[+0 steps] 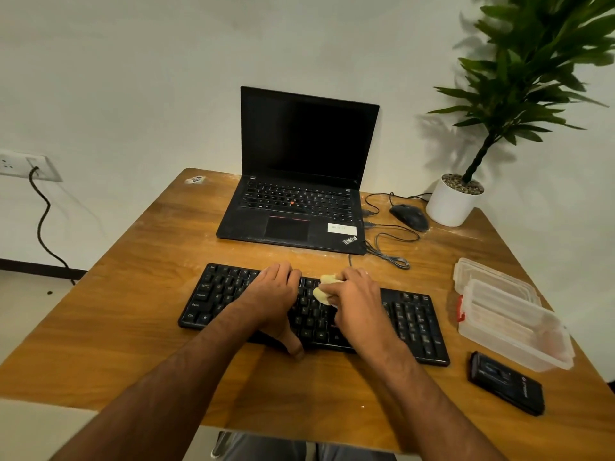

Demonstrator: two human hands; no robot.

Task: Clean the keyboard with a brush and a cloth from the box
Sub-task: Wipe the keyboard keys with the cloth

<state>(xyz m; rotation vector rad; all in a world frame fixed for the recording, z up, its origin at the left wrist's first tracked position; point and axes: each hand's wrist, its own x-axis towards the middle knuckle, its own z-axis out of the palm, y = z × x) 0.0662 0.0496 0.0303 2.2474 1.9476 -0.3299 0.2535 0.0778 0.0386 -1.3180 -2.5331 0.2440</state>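
A black keyboard (412,322) lies across the middle of the wooden table (139,261). My right hand (357,302) grips a bunched yellow cloth (322,294) and holds it down on the keys near the keyboard's middle. My left hand (274,297) lies on the keyboard's left half, fingers curled over its far edge and thumb at its near edge. A clear plastic box (514,327) stands at the right with its lid (492,277) beside it; something red shows at its left end. I see no brush clearly.
An open black laptop (299,181) stands behind the keyboard. A black mouse (409,217) with loose cables and a potted plant (452,202) sit at the back right. A small black device (507,382) lies near the front right edge.
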